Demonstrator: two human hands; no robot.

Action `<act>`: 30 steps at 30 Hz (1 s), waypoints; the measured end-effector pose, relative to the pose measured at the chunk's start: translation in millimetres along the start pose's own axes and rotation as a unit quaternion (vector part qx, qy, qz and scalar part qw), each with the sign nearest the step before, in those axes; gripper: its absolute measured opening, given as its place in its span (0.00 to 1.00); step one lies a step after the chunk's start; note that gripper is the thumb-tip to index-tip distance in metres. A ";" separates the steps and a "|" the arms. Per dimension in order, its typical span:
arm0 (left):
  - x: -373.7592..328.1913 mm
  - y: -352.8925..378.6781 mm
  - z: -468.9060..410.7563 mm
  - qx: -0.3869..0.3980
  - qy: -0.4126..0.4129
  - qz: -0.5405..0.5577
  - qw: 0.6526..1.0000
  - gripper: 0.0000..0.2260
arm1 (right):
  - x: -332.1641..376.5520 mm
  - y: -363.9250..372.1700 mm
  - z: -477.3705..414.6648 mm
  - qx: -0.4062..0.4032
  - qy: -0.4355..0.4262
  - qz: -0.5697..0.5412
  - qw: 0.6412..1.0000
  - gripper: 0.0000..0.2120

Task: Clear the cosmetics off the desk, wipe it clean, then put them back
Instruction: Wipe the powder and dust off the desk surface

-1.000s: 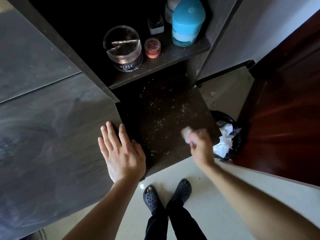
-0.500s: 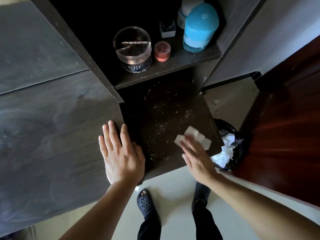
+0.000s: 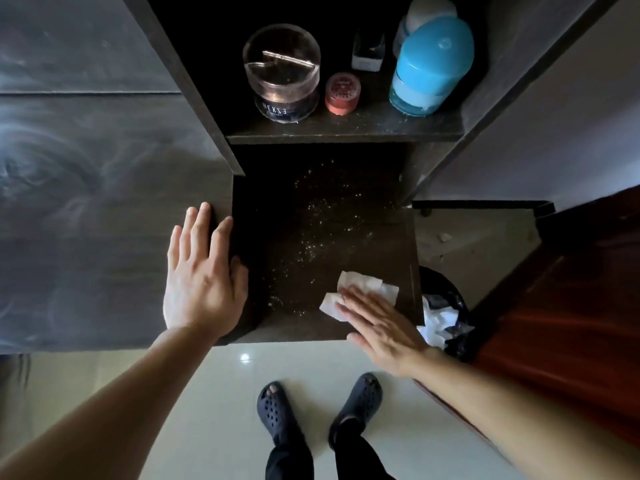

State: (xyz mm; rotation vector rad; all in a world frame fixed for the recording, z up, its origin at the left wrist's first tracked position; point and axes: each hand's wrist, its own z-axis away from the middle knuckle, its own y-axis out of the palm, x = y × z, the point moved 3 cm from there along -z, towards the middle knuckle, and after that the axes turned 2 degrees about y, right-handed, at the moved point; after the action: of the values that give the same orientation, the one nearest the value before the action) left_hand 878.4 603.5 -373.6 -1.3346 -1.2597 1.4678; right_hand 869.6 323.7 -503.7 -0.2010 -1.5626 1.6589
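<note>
The right hand [image 3: 381,327] pressed a white tissue [image 3: 362,283] with straight fingers [image 3: 355,299] at the dusty desk's [image 3: 311,237] front right corner. It looked soft and easy to tear; pushing its middle seemed best. The left hand [image 3: 201,278] lay flat, holding nothing.

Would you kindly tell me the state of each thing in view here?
Left hand: flat on the wooden panel.
Right hand: flat, pressing the tissue.
Tissue: crumpled on the desk.
Desk: speckled with dust.
Jar: upright, lidded.
Red pot: closed.
Blue bottle: upright, capped.
Bin: holds crumpled paper.
</note>
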 end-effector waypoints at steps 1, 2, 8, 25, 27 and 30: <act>-1.7 0.0 1.2 0.001 0.000 0.001 1.000 0.25 | -21.4 -10.6 -5.9 0.002 0.008 0.018 1.000 0.27; -2.5 -0.5 1.5 -0.001 -0.001 0.002 1.000 0.25 | -44.1 -23.8 -18.7 -0.008 0.046 0.032 0.998 0.28; -1.0 0.1 0.8 -0.006 -0.005 0.009 1.000 0.25 | -55.8 -39.3 -87.2 -0.042 0.217 -0.003 0.975 0.31; 0.0 -0.6 1.2 -0.003 -0.008 0.014 1.000 0.25 | -89.6 -78.6 -183.0 -0.104 0.256 -0.062 0.959 0.25; -0.7 -0.2 2.9 0.005 -0.008 0.014 1.000 0.25 | -48.8 -51.9 -137.2 -0.049 0.133 -0.060 0.988 0.24; -3.4 -4.1 2.6 0.003 -0.011 0.017 1.000 0.26 | -44.3 -54.2 -106.1 -0.009 0.023 -0.043 0.999 0.23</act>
State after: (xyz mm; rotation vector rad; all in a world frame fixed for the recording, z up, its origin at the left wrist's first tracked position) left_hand 876.1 600.7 -368.9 -1.3451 -1.2505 1.5120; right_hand 988.2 368.8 -496.5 -0.1790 -1.5319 1.5635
